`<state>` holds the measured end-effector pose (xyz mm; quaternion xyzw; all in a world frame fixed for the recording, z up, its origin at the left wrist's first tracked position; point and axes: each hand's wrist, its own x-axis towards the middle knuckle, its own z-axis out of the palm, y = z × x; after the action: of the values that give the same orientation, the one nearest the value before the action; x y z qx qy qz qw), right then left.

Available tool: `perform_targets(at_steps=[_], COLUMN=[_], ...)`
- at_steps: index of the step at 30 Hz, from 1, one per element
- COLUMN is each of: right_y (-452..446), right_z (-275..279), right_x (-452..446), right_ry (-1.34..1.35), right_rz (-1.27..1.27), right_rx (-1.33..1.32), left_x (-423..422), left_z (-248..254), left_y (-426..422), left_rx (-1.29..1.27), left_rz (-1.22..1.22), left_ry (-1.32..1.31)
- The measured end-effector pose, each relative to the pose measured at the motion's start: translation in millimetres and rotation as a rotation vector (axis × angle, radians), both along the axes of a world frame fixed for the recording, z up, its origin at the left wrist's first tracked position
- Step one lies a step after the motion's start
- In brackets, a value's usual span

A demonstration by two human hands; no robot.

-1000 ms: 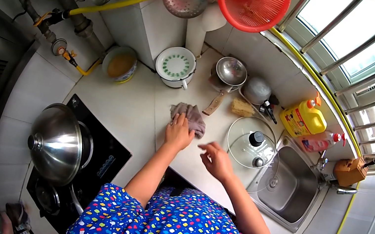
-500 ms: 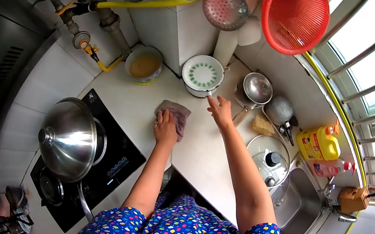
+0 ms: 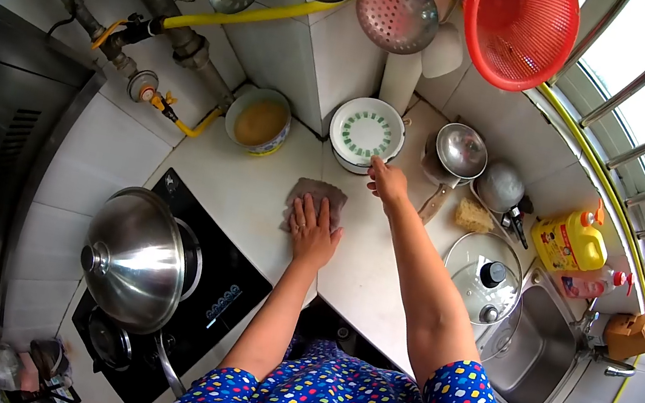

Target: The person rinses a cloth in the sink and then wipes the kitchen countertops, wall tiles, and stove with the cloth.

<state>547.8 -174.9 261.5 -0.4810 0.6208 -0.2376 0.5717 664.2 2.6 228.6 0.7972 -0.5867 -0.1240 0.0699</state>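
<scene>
My left hand (image 3: 312,228) lies flat with fingers spread on a greyish-purple cloth (image 3: 315,193) on the white counter (image 3: 362,247). Its palm presses the cloth down. Up and to the right, my right hand (image 3: 388,184) is closed on the handle at the near side of a white enamel pot (image 3: 350,165). A white plate with a green pattern (image 3: 366,132) sits on top of that pot. The bowl of yellowish contents (image 3: 261,122) stands left of the pot, against the wall.
A domed wok (image 3: 135,259) sits on the black cooktop (image 3: 232,272) at left. Right of my hands are a small pan (image 3: 459,150), a sponge (image 3: 473,217), glass lids (image 3: 483,277), a yellow bottle (image 3: 574,243) and the sink (image 3: 533,351). A red colander (image 3: 518,29) hangs above.
My right hand has reached from beside the cloth up to the pot and closed on its handle. My left hand has shifted with the cloth, which now lies flatter. The view has turned.
</scene>
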Motion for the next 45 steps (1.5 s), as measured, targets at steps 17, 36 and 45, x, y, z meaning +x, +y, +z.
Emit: perform_targets(at_steps=[17, 36, 45], right_y=[89.4, 178.8, 213.4], right_z=[10.7, 31.9, 20.7], right_x=[-41.4, -83.8, -97.3], right_ry=[-0.017, 0.116, -0.135], right_rz=[-0.019, 0.032, -0.119], right_rx=[0.029, 0.032, -0.070], left_x=[-1.9, 29.2, 35.6], left_z=[-9.9, 2.9, -15.8], left_y=[-1.6, -45.7, -133.8], left_rx=[-0.075, 0.001, -0.063], left_rz=[0.024, -0.190, -0.366], left_ry=[-0.030, -0.096, -0.052])
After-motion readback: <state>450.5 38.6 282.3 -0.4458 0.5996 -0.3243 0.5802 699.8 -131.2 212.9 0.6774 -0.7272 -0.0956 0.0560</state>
